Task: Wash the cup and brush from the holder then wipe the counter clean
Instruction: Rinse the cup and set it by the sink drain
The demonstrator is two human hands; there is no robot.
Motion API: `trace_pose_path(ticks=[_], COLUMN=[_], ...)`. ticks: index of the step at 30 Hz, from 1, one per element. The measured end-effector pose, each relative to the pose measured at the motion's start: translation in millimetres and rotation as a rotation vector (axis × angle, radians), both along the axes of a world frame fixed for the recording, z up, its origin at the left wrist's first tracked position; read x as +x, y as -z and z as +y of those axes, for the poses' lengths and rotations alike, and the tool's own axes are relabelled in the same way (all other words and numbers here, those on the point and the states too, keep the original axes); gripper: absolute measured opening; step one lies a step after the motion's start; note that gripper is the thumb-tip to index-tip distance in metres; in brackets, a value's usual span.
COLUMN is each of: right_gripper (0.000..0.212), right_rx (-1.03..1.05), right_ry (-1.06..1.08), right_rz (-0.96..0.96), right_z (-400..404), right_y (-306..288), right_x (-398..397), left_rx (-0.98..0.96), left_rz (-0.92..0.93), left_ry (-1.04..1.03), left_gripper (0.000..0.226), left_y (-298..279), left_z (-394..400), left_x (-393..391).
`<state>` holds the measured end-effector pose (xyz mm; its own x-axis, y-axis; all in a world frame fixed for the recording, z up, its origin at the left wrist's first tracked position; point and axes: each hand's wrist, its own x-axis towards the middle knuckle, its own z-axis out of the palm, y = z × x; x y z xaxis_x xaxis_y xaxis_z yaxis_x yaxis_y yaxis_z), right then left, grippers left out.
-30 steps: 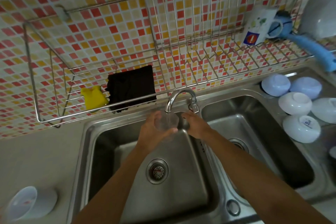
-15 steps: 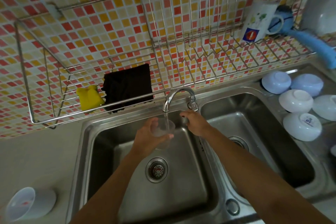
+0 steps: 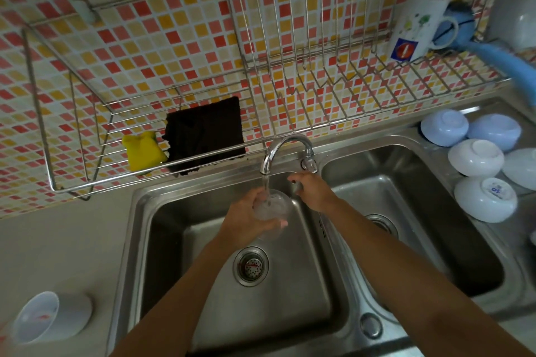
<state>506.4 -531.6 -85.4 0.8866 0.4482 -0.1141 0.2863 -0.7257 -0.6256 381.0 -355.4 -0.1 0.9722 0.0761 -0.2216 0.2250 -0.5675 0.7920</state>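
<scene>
My left hand [image 3: 246, 219] grips a clear plastic cup [image 3: 274, 211] under the chrome tap [image 3: 285, 151], over the left sink basin [image 3: 203, 284]. Water runs from the spout into the cup. My right hand [image 3: 311, 188] is closed on the tap's handle just right of the spout. A blue brush [image 3: 493, 52] lies on the wire wall rack [image 3: 319, 90] at the far right, beside a white mug [image 3: 414, 26]. A black cloth [image 3: 204, 135] and a yellow sponge [image 3: 142, 151] sit in the rack's left part.
Several upturned white and pale blue bowls [image 3: 475, 156] crowd the drainboard at right. The right basin [image 3: 420, 226] lies beyond my right arm. A white holder cup [image 3: 52, 316] lies on its side on the beige counter [image 3: 58, 240] at lower left.
Water now flows into the cup. My left hand has lowered the cup slightly under the spout; my right hand stays at the tap handle.
</scene>
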Motion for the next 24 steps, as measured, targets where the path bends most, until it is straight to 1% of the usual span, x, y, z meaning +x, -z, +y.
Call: trace_pose_path(ticks=[2,5,8,10,13,15,17,19,22,24], right_gripper=[0.042,0.040,0.029,0.018,0.010,0.009,0.010,0.010,0.011,0.012], right_rx=[0.008,0.020,0.083,0.196,0.367,0.533,0.662,0.647,0.592,0.553], right_ry=[0.014,0.011,0.097,0.207,0.328,0.424,0.473,0.482,0.488,0.490], right_rz=[-0.001,-0.010,0.009,-0.010,-0.059,0.026,0.154,0.160,0.078,0.041], right_z=[0,0,2,3,-7,-19,-24,-22,-17,-16], right_y=[-1,-2,-5,-11,-13,-11,-11,-15,-19,-20], right_x=[0,0,0,2,4,5,5,4,-3,-7], left_rx=[-0.003,-0.016,-0.045,-0.062,-0.084,-0.127,-0.170,-0.199,-0.265,-0.265], left_rz=[-0.007,-0.019,-0.045,-0.062,-0.087,-0.095,-0.082,-0.069,-0.058,-0.048], left_ry=[-0.007,-0.013,-0.034,-0.044,-0.096,-0.167,-0.191,-0.193,-0.213,-0.155], left_gripper=[0.076,0.082,0.077,0.072,0.078,0.083,0.079,0.074,0.071,0.069], left_y=[4,7,7,5,9,15,19,22,23,21], left_z=[3,5,4,4,8,10,9,3,-7,-14], left_x=[-2,-5,-6,-6,-8,-9,-9,-11,-8,-6])
